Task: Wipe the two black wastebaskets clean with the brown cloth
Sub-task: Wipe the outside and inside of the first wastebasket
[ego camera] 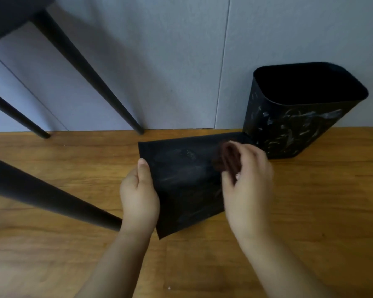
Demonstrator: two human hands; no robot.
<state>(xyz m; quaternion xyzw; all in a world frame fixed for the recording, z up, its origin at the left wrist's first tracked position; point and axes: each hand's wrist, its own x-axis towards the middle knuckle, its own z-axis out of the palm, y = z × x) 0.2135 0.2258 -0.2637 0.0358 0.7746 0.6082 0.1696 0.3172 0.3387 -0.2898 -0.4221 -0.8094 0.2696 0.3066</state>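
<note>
One black wastebasket [181,179] lies on its side on the wooden floor, with faint whitish smears on its upper face. My left hand [139,194] grips its left edge, thumb on top. My right hand [246,181] holds the bunched brown cloth [226,157] against the basket's upper right part; the cloth and fingers are blurred. The second black wastebasket [299,117] stands upright at the right by the wall, its front streaked with white marks.
Black furniture legs [84,67] slant down from the upper left to the floor, and one thick leg [52,196] crosses the left foreground close to my left arm. A grey wall [181,61] rises behind. Wooden floor [321,211] spreads to the right.
</note>
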